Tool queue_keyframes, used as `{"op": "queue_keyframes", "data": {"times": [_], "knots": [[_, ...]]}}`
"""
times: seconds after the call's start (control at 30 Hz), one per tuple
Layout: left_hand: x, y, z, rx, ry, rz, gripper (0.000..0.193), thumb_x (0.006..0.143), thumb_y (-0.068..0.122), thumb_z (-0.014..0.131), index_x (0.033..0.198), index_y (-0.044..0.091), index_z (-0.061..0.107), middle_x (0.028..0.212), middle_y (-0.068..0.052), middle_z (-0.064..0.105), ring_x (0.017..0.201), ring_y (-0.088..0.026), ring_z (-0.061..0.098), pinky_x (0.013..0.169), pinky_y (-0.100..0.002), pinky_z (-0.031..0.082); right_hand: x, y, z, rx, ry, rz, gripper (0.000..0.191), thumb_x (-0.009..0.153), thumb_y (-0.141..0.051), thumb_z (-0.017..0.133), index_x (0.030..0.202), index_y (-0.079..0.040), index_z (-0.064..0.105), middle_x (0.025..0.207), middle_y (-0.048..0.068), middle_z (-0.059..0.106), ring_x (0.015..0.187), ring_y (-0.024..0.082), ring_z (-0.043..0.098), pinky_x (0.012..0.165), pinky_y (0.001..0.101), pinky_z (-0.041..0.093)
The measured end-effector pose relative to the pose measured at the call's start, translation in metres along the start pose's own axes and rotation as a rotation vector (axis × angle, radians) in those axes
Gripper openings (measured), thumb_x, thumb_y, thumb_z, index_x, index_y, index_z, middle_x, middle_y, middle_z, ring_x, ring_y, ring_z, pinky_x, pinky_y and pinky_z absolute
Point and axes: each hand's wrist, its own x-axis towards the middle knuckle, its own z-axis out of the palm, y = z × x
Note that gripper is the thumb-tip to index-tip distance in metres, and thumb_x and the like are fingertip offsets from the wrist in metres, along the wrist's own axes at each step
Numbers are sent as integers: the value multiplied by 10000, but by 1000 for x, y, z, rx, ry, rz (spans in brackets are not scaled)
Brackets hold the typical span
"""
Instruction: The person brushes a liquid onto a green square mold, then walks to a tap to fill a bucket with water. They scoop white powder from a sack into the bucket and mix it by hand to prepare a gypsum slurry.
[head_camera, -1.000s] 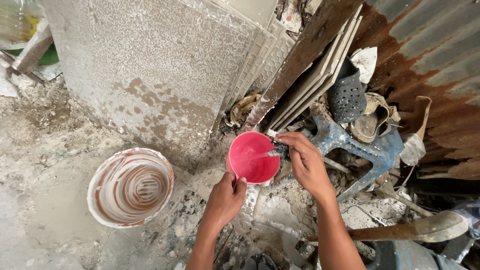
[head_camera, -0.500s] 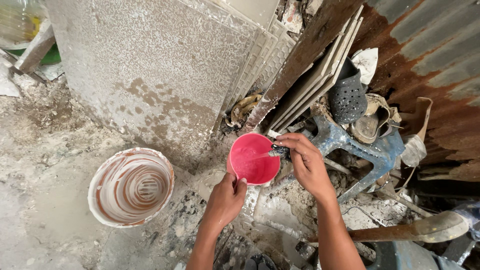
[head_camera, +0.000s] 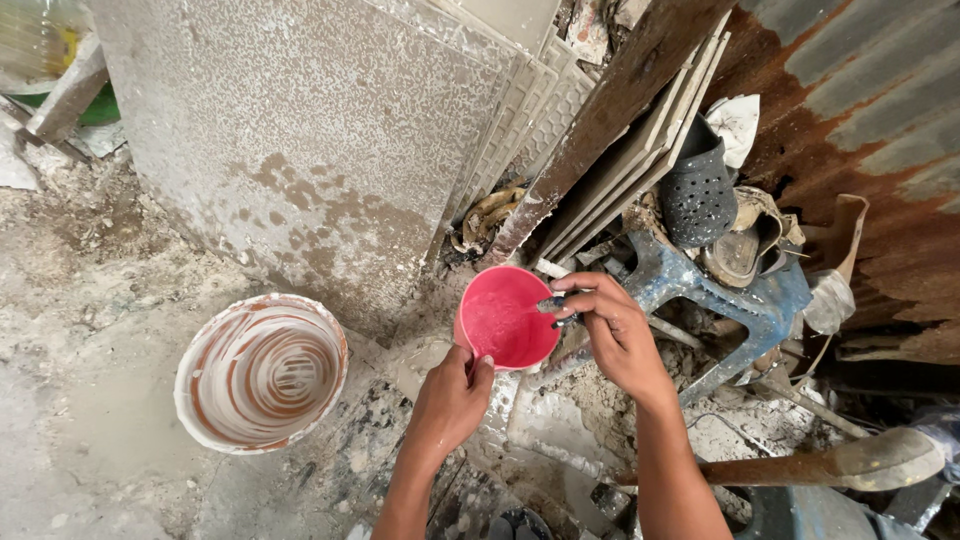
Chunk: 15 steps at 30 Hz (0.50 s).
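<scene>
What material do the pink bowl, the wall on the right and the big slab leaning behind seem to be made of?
Pink bowl: probably plastic; smooth, evenly coloured, thin rim, held by the left hand while the right hand pinches a small dark item at its edge.
Wall on the right: corrugated metal sheet, to judge by the ridges and brown rust.
Big slab: likely a ceramic or stone tile, grey, speckled, stained with mortar.

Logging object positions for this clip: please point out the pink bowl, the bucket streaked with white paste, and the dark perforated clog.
pink bowl (head_camera: 500, 318), head view, on its inner wall.
bucket streaked with white paste (head_camera: 262, 372), head view, on its swirled inside.
dark perforated clog (head_camera: 697, 195), head view, on its perforated upper.
</scene>
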Motion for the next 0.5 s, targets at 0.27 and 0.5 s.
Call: {"op": "queue_keyframes", "data": {"times": [0.27, 0.5], "knots": [[2, -2, 0, -24, -48, -26, 271, 1040, 277, 485, 1011, 35, 602, 632, -26, 602, 468, -108, 540, 448, -317, 416, -10, 17, -3, 212, 13, 189, 349, 799, 187, 349, 725, -11, 626, 1201, 130, 699, 823, 130, 620, 704, 282, 515], [1, -2, -2, -47, -23, -16, 274, 1027, 272, 499, 1015, 20, 605, 650, -38, 632, 492, -128, 577, 472, -341, 435, -5, 5, -7, 26, -53, -156, 306, 638, 38, 480, 879, -46, 648, 1177, 97, 657, 1113, 231, 607, 997, 401, 490]]}}
